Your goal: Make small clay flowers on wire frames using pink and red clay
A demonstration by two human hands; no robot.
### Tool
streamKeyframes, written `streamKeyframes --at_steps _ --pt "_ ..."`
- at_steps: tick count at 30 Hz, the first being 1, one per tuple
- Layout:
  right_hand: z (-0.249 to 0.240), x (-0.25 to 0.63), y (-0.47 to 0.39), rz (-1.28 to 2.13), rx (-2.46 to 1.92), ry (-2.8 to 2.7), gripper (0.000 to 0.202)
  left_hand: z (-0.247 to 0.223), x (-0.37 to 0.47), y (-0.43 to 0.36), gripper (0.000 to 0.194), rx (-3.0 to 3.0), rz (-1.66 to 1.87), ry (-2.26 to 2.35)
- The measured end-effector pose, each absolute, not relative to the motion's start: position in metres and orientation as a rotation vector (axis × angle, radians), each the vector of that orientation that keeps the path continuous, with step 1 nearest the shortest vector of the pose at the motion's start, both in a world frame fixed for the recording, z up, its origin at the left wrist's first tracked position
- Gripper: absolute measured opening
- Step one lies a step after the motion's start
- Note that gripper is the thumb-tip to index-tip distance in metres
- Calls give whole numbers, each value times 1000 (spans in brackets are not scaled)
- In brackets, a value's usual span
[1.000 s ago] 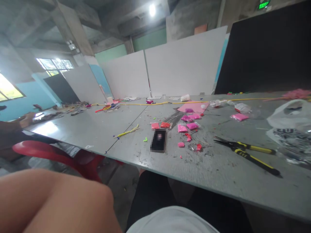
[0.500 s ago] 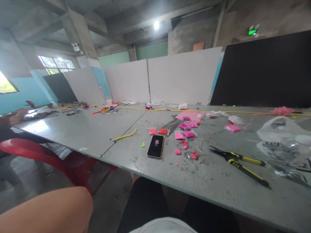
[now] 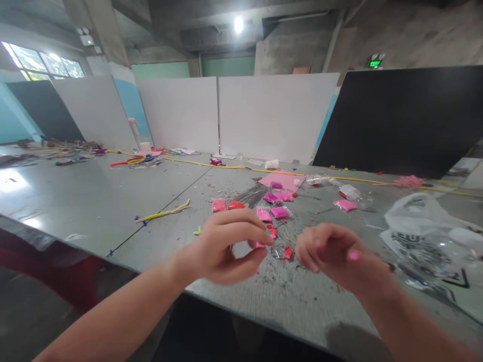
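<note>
The left hand (image 3: 234, 246), fingers curved, and right hand (image 3: 339, 256), partly curled, are above the table (image 3: 279, 301) near its front edge. A pink piece (image 3: 353, 255) shows at the right hand; neither grip is determinable.

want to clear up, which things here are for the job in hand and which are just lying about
Likely the job:
- pink lump by left hand
- pink bit on right hand
- pink packets

Likely just lying about:
- white carrier bag
- yellow twisted strand
</note>
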State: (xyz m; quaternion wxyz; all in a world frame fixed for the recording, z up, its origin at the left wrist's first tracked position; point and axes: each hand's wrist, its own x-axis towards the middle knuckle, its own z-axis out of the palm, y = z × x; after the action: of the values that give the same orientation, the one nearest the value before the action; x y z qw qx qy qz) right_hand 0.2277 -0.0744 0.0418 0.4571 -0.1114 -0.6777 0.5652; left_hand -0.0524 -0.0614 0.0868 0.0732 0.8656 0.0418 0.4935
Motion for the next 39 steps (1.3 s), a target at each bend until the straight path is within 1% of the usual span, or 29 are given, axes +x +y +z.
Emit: streamKeyframes --at_steps 2,3,7,11,15,17,20,27,32,36,39 --pt "38 223 -57 1416 -255 -1643 30 72 -39 -18 9 2732 1188 113" --pt "35 220 -50 1429 -267 -1629 27 64 -34 1 12 2810 1005 149" --pt "19 214 -31 1468 -395 -1570 20 33 -28 47 15 2810 807 192" --pt "-6 218 -23 1473 -574 -1489 22 14 -39 52 14 2760 624 145" --pt "-26 225 -18 1442 -750 -1408 25 5 -49 49 26 2813 278 202" --pt "-30 227 -17 1424 -809 -1383 23 3 -48 46 27 2884 155 238" --pt "-31 227 -17 1402 -866 -1367 21 -1 -41 41 19 3038 94 259" --pt "-28 221 -19 1380 -946 -1348 30 -9 -33 33 22 3091 90 175" --pt "-26 218 -23 1381 -950 -1333 28 -14 -33 31 17 3128 122 153" --pt "-23 217 -24 1397 -964 -1317 27 -20 -32 34 17 3028 151 125" --pt "-21 219 -23 1397 -967 -1304 24 -19 -33 40 17 2778 187 143"
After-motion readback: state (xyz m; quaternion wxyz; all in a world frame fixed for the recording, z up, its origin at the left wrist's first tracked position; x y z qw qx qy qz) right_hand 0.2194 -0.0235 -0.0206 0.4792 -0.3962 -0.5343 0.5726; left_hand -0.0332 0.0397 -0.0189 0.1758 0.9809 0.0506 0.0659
